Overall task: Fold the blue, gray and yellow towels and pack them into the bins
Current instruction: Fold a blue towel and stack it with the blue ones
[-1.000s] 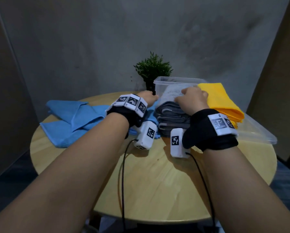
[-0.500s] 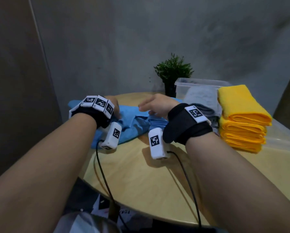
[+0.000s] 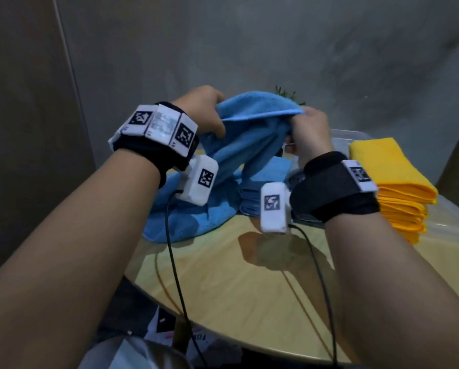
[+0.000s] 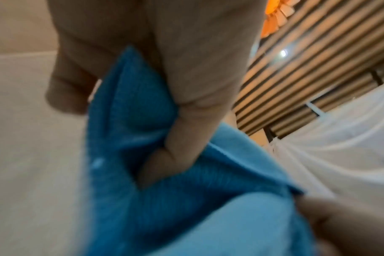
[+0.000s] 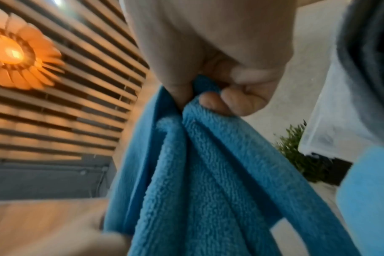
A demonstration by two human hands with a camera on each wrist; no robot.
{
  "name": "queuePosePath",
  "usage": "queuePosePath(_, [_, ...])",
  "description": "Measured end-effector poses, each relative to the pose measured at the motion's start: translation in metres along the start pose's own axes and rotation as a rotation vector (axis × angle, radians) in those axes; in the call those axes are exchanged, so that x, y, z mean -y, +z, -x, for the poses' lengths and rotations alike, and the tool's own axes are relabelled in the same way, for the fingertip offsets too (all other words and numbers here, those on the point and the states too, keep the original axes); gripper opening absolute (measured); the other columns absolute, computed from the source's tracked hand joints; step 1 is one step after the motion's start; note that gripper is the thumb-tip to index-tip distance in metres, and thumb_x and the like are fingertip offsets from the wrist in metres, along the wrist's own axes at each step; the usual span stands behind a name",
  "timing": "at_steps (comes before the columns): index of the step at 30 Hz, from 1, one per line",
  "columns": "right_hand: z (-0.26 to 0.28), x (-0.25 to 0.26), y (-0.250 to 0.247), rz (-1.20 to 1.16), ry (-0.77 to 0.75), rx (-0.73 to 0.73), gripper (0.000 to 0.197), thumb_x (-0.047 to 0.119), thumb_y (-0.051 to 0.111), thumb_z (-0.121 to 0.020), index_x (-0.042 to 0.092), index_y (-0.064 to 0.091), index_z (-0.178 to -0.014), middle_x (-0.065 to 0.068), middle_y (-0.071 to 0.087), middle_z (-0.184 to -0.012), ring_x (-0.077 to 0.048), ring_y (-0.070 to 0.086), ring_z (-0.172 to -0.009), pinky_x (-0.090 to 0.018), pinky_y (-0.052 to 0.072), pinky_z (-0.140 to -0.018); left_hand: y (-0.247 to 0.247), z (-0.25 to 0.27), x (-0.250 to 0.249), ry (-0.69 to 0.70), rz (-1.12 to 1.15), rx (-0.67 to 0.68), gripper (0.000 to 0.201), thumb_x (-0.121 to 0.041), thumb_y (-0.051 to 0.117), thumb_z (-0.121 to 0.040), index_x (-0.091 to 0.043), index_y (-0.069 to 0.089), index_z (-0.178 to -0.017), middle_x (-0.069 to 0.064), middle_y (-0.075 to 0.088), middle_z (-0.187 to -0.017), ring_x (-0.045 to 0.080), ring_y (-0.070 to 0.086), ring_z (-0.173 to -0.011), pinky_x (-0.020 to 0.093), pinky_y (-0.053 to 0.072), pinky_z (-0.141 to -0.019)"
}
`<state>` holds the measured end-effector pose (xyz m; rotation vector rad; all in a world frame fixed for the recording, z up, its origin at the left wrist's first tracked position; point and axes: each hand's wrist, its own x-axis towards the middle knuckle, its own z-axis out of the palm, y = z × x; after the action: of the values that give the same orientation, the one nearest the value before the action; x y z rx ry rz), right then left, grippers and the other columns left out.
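Both hands are gripping one blue towel (image 3: 252, 134) above the table (image 3: 249, 288). Left hand (image 3: 201, 110) is clamped on its left end, fingers curled into the cloth; right hand (image 3: 309, 131) is pinching the bunched right edge. The towel's lower part is draping to the table under the hands. Folded blue stack (image 3: 260, 193) is sitting below the right hand, yellow stack (image 3: 390, 182) to its right, bin (image 3: 356, 134) just behind.
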<state>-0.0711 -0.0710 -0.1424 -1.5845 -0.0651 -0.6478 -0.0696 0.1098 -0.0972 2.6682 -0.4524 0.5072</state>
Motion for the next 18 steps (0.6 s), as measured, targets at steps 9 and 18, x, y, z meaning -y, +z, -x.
queuePosePath(9, [-0.005, 0.012, -0.061, -0.316, 0.159, 0.079, 0.012, 0.014, 0.056, -0.088, 0.010, 0.065, -0.081, -0.002, 0.070, -0.066, -0.018, 0.066, -0.063, -0.025, 0.052, -0.060, 0.023, -0.013, -0.013, -0.222, 0.857, -0.271, 0.020, -0.006, 0.045, -0.092, -0.015, 0.049, -0.075, 0.014, 0.049, -0.068, 0.022, 0.051, -0.045, 0.025, 0.046, -0.039])
queuePosePath(18, [-0.015, -0.011, -0.089, -0.810, 0.204, 0.021, 0.024, 0.035, 0.038, -0.099, 0.013, 0.046, -0.091, 0.001, 0.039, -0.059, -0.005, 0.028, -0.031, -0.017, 0.022, -0.030, 0.060, -0.008, -0.032, -0.011, 0.491, 0.140, 0.055, -0.044, 0.047, -0.094, -0.019, 0.035, -0.141, 0.003, 0.042, -0.143, 0.017, 0.045, -0.121, 0.026, 0.034, -0.087])
